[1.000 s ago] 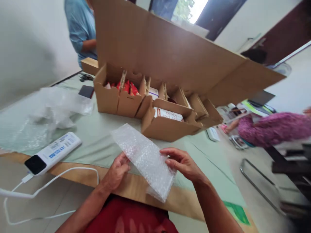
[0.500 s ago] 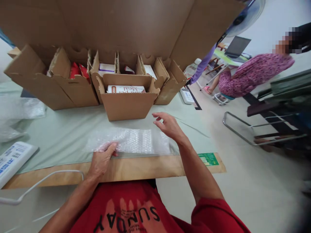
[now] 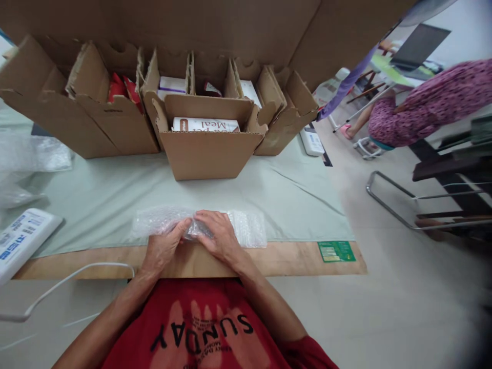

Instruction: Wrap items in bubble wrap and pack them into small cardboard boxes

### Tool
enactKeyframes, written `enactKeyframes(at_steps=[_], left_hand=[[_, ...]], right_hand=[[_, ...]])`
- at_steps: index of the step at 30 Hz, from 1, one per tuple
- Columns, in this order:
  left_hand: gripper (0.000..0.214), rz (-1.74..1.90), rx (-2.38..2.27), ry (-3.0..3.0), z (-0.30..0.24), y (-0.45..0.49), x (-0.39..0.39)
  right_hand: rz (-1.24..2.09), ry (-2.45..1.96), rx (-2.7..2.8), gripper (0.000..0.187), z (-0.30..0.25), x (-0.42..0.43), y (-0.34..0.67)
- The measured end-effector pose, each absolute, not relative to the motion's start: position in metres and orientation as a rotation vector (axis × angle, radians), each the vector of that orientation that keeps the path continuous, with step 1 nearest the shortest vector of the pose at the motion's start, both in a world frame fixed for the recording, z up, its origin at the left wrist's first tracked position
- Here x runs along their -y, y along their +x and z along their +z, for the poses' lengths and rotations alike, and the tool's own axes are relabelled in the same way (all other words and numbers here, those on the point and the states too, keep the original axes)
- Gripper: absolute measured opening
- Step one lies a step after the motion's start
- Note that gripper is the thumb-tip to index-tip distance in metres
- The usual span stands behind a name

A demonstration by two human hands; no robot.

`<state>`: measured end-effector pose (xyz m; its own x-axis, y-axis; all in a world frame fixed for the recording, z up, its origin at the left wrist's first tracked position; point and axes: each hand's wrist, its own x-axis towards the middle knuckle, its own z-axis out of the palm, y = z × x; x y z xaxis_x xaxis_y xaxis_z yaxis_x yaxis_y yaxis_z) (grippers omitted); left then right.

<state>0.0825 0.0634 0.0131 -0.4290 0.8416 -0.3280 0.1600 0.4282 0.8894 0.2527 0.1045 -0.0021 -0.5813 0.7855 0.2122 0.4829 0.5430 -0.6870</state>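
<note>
A strip of clear bubble wrap lies along the front of the cloth-covered table. My left hand is closed on its near edge, thumb on top. Right beside it, my right hand grips the same wrap near the middle, fingers curled over it. Whether anything lies inside the wrap between my hands I cannot tell. Just beyond stands a small cardboard box, open at the top, with a white packet lettered "Meal" in it.
Behind stand several open cardboard compartments holding red packets and small boxes. More bubble wrap and a white device with a cable are at left. A green card lies at the right edge. Another person sits at far right.
My right hand has come down and left from above the wrap's right part and now grips the wrap beside my left hand. The view has shifted slightly.
</note>
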Motion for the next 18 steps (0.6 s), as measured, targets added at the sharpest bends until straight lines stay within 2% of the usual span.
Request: enactKeyframes(at_steps=[2, 7, 11, 15, 18], left_hand=[[0.043, 0.973, -1.82, 0.885, 0.014, 0.077, -0.059], [0.042, 0.769, -1.737, 0.918, 0.019, 0.06, -0.041], [0.055, 0.748, -1.62, 0.697, 0.02, 0.062, -0.024], [0.067, 0.869, -1.42, 0.276, 0.019, 0.069, -0.013], [0.065, 0.903, -1.37, 0.179, 0.02, 0.065, -0.009]], right_hand=[[0.832, -1.063, 2.261, 0.019, 0.0, -0.112, 0.254], [0.757, -1.198, 2.348, 0.02, 0.038, -0.159, 0.27], [0.554, -1.161, 2.682, 0.016, 0.066, -0.212, 0.247], [0.3, -1.151, 2.706, 0.022, 0.075, -0.237, 0.24], [0.265, -1.191, 2.544, 0.028, 0.079, -0.212, 0.282]])
